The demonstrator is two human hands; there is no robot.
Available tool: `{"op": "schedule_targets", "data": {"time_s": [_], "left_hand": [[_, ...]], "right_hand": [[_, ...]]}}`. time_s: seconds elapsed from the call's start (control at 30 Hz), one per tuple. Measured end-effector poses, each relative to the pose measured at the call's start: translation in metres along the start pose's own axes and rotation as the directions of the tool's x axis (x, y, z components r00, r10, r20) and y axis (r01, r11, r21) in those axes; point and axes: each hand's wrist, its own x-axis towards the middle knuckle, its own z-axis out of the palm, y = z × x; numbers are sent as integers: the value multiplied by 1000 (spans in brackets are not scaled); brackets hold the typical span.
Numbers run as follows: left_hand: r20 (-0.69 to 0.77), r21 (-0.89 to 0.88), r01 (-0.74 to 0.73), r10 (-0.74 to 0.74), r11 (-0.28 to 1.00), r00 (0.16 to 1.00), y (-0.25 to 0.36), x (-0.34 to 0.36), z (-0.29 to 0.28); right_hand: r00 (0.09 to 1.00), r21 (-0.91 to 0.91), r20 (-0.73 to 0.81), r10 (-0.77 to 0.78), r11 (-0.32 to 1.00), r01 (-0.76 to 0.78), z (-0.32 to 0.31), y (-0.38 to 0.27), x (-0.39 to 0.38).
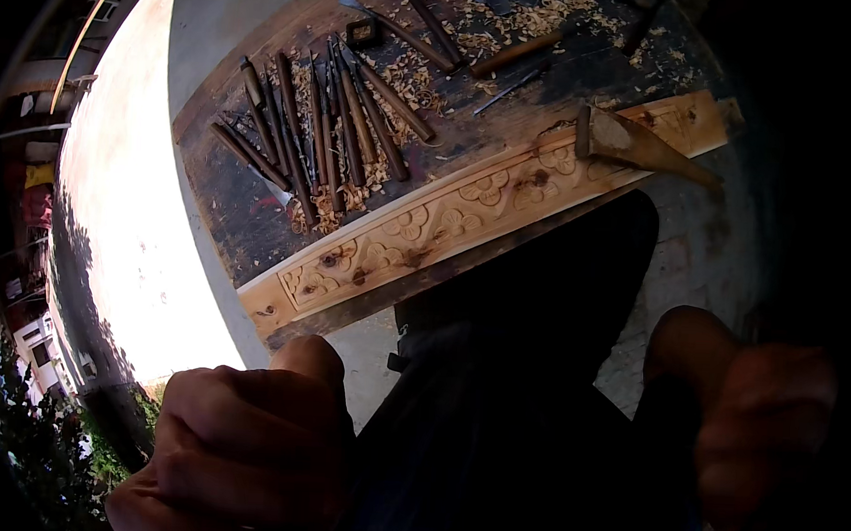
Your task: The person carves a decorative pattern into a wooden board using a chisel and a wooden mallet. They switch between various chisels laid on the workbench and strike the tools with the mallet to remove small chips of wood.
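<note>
My left hand (242, 438) is closed in a fist low in the head view, its thumb pressed against the curled fingers. Whatever it may hold is hidden. On the lower right, my right hand (765, 423) looks closed too, dim and somewhat blurred, and its inner side cannot be seen. Both are raised over my lap, apart from the bench. Beyond them a long pale wooden board (425, 235), carved with a row of flower shapes, lies along the bench's near edge. A wooden mallet (639, 150) rests across its right part, handle pointing right.
Several carving chisels (358, 120) lie side by side on the dark worktable (211, 185) among wood shavings (541, 16). More tools and a small dark square block (363, 32) are farther back. My dark-trousered legs (526, 365) are below the board. Sunlit ground (130, 186) spreads at left.
</note>
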Motion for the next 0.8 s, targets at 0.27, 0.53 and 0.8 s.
{"op": "schedule_targets", "data": {"time_s": [0.27, 0.53, 0.8], "left_hand": [[-128, 6, -103, 103, 995, 986, -79, 24, 23], [-203, -392, 358, -460, 847, 865, -193, 21, -1], [-306, -157, 650, -662, 743, 684, -217, 2, 4]], "right_hand": [[990, 81, -137, -22, 996, 33, -15, 30, 14], [893, 582, 130, 430, 697, -420, -1, 126, 13], [719, 310, 306, 624, 649, -695, 17, 153, 11]]}}
